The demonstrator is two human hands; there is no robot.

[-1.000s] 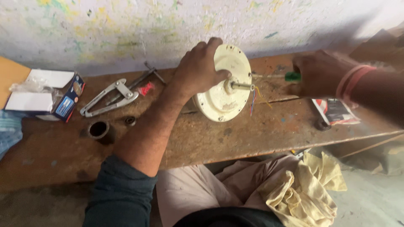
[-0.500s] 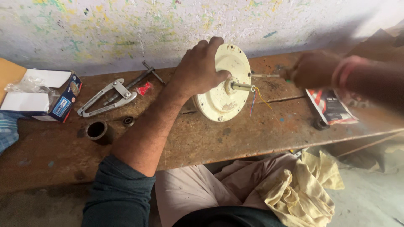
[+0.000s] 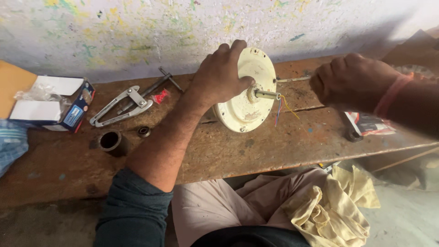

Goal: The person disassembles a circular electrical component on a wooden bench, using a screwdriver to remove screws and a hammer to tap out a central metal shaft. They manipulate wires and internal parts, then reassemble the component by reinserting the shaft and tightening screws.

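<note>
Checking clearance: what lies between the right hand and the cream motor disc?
In the head view, a thin metal rod runs from the right hand to the disc. Below it, the shaft and coloured wires stick out over bare bench.

The right hand [image 3: 351,81] closes over a thin tool's handle — only the metal shaft [image 3: 292,79] shows. The left hand [image 3: 220,75] covers the cream motor housing's [image 3: 247,110] left rim, the small cardboard box [image 3: 50,103] hides behind clear plastic, and the packet [image 3: 372,126] lies under the right forearm — its kind unclear.
</note>
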